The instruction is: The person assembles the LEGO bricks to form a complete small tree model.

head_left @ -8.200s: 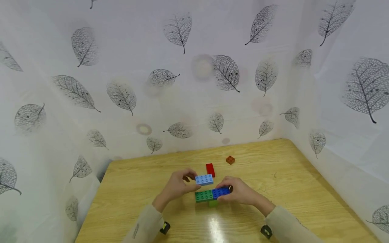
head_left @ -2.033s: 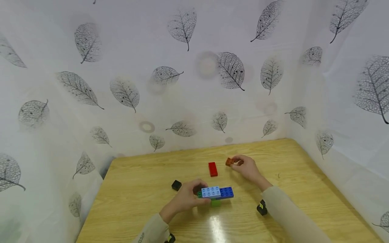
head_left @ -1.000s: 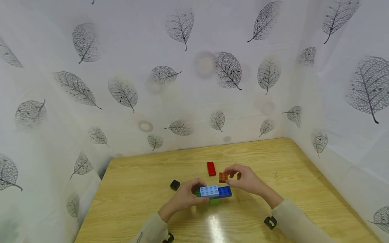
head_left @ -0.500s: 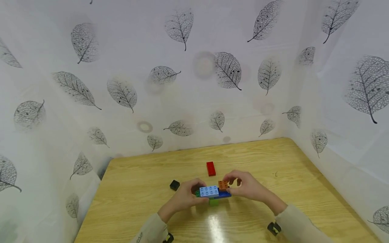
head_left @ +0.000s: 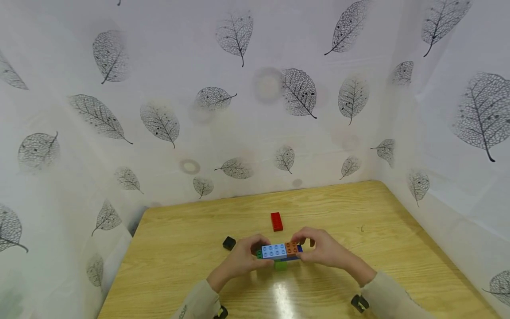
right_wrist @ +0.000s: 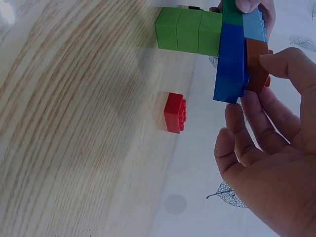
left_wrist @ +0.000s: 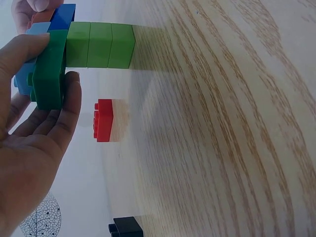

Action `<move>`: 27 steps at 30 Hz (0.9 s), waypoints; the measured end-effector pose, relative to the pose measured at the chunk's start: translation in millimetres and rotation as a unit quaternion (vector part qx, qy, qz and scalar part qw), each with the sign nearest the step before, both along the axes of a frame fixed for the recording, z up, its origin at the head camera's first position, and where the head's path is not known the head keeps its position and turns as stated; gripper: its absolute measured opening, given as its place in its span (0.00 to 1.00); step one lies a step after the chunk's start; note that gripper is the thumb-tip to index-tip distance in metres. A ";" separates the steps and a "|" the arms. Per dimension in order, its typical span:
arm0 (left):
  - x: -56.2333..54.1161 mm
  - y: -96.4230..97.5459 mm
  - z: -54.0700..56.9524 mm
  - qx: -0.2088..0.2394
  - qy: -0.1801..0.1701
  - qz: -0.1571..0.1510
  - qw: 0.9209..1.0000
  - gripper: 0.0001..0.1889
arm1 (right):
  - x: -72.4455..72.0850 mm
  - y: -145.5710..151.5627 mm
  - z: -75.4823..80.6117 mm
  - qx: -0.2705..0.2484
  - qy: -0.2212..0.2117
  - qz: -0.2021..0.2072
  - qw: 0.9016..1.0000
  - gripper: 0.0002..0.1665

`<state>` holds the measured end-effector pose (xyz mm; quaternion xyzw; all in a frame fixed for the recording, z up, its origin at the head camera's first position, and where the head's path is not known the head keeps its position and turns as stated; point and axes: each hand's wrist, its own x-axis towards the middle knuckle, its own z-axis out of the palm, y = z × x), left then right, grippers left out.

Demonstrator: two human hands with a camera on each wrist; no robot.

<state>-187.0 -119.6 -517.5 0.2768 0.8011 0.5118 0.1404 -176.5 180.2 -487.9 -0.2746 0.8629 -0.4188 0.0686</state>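
Observation:
A small build of toy bricks stands on the table. Its column is lime green bricks. Across the column lie a dark green brick and a dark blue brick, end to end. On top sits a light blue brick, with a small orange-brown brick beside it over the dark blue one. My left hand grips the dark green and light blue bricks at the left end. My right hand pinches the orange-brown brick between thumb and fingers; some dark blue studs show beyond it.
A red brick lies on the wooden table behind the build. To the left, past my left hand, is a black brick. A white curtain with leaf prints hangs along the back and sides.
My right hand has taken the orange-brown brick from the back of the table and brought it down onto the dark blue brick. Earlier, the light blue brick went on top. My left hand stays put.

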 end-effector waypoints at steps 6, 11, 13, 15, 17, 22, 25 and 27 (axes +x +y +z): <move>0.1 0.1 -0.6 -0.004 0.006 0.000 1.000 0.18 | 2.4 -1.3 1.0 0.001 0.001 -0.003 1.000 0.18; 0.4 0.3 -0.8 -0.011 0.011 0.004 1.000 0.18 | 2.7 -3.6 -2.5 -0.018 -0.026 0.008 0.999 0.20; 1.0 0.6 -0.5 -0.013 0.010 0.005 1.000 0.18 | 2.6 -4.3 -4.0 -0.033 -0.036 0.016 0.999 0.18; 1.9 0.8 -0.4 -0.015 0.008 0.008 1.000 0.18 | 2.4 -4.9 -5.3 -0.046 -0.043 0.024 0.998 0.17; 2.8 1.0 0.0 -0.014 0.007 0.008 1.000 0.18 | 2.3 -5.1 -6.0 -0.057 -0.046 0.030 0.997 0.16; 4.5 0.8 1.0 -0.007 0.008 0.007 1.000 0.18 | 2.2 -4.6 -7.4 -0.063 -0.056 0.030 0.996 0.15; 5.2 0.9 2.3 -0.006 0.007 0.008 1.000 0.18 | 1.8 -4.4 -8.0 -0.061 -0.062 0.028 0.996 0.15; 5.4 1.0 3.0 -0.008 0.008 0.010 1.000 0.17 | 1.2 -4.3 -8.2 -0.061 -0.064 0.028 0.996 0.15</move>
